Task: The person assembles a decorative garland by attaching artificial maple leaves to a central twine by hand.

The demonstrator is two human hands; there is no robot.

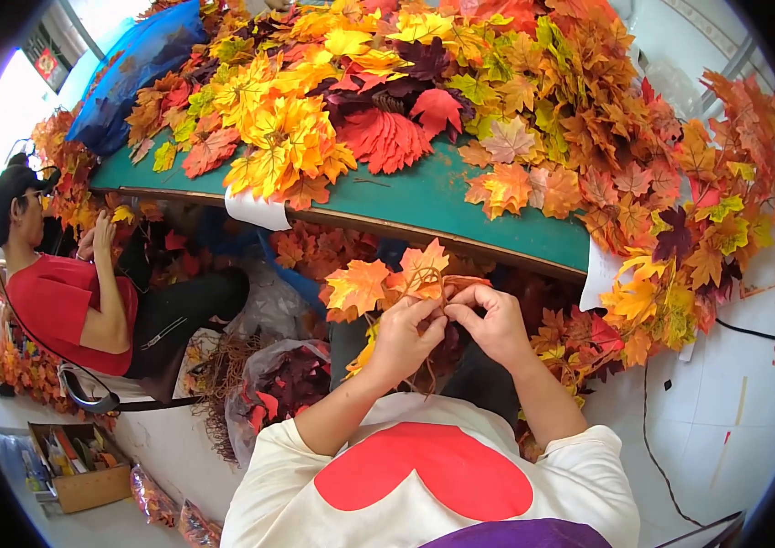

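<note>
My left hand (403,340) and my right hand (494,321) meet in front of my chest, just below the table's near edge. Both are closed in a pinch, thumbs and fingertips almost touching, on the thin brown stem of an artificial maple leaf garland (356,286). Orange leaves of it fan out beyond my fingers, and a loop of brown stem (426,279) curls above my left hand. More stem and a yellow leaf hang below, partly behind my left wrist. The exact spot between my fingertips is hidden.
A green table (378,196) bears heaped maple leaves (287,128) in yellow, orange and dark red. Garlands hang off its right end (680,247). At left sits a person in red (86,310), handling leaves. A clear bag (282,384) of dark leaves and a cardboard box (86,470) stand on the floor.
</note>
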